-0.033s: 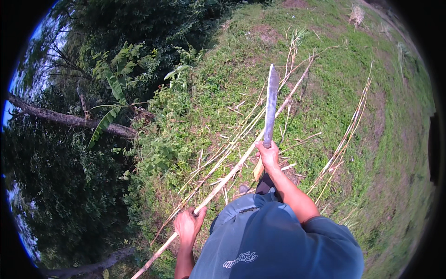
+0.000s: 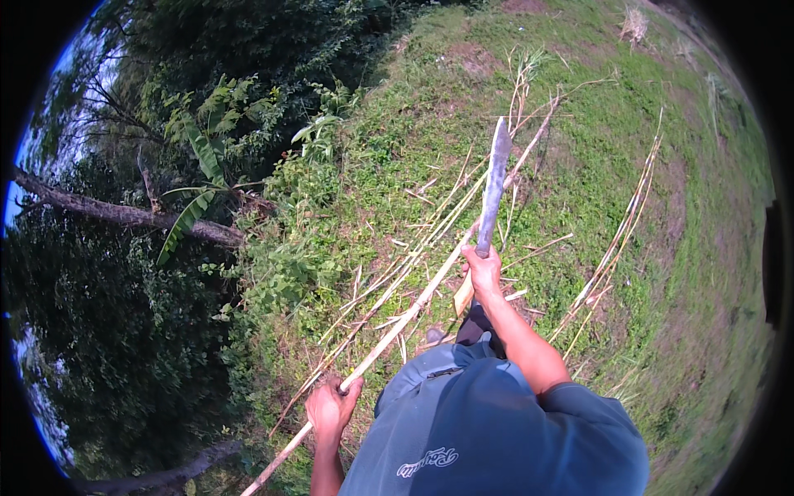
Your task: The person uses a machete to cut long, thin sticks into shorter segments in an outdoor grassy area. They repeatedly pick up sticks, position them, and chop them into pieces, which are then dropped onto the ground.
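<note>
My right hand [image 2: 484, 269] is closed round the handle of a machete [image 2: 495, 178], its long grey blade pointing up and away from me. Lower left, my left hand [image 2: 331, 407] is wrapped round a long pale pole [image 2: 413, 310] that looks like bamboo or cane. The pole slants from the lower left toward the far right and passes behind the blade close to my right hand. Whether the blade touches it, I cannot tell. Just below my right hand shows a flat yellowish piece [image 2: 464, 294], partly hidden by my arm and body.
Several thin cut stalks [image 2: 413, 256] lie on the grass beside the pole, among scattered chips. Another bundle of long thin stalks [image 2: 616, 240] rests to the right. At the left are dense bushes, a leaning tree trunk [image 2: 124, 213] and a broad-leaved plant [image 2: 186, 223].
The machete and my right hand have shifted slightly right, the blade tilting a little more that way. My left hand has moved slightly down and left. Both hands keep their grip.
</note>
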`<state>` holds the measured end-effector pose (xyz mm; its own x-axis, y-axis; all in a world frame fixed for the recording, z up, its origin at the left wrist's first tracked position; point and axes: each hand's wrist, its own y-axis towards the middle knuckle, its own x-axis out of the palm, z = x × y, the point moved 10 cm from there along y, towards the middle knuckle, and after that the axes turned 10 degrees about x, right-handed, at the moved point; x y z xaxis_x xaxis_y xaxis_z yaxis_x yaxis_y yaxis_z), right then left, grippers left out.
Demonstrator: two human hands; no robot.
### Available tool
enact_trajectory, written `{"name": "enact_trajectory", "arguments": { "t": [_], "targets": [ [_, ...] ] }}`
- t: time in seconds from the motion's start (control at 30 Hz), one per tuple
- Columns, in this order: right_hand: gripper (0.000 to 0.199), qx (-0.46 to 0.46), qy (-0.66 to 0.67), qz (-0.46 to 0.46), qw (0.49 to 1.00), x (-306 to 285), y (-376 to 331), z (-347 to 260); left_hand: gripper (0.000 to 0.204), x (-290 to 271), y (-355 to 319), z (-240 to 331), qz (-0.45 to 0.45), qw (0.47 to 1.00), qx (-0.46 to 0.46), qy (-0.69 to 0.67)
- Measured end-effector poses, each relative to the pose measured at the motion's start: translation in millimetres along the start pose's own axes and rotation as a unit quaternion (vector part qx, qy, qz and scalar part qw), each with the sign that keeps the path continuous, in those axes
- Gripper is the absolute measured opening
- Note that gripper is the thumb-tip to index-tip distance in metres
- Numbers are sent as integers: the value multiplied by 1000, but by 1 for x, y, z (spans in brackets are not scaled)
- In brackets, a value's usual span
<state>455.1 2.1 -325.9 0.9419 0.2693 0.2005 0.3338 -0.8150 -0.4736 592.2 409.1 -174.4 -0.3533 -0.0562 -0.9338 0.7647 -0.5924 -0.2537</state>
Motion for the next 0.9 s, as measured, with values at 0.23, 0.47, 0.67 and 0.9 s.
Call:
{"name": "enact_trajectory", "arguments": {
  "t": [0.23, 0.47, 0.67, 0.9],
  "targets": [
    [20, 12, 230, 42, 972, -54, 71, -33, 42, 25, -104, -111, 5, 996, -56, -66],
    [19, 3, 221, -83, 972, -15, 19, -72, 33, 136, -124, -157, -96, 990, -58, -84],
    [21, 10, 201, -215, 956, 67, -64, -90, 34, 111, 1, 15, -49, 902, 62, -424],
    [31, -25, 60, -240, 969, 102, -121, -102, 36, -13, 88, 159, 223, 866, 251, -371]
  ]
}}
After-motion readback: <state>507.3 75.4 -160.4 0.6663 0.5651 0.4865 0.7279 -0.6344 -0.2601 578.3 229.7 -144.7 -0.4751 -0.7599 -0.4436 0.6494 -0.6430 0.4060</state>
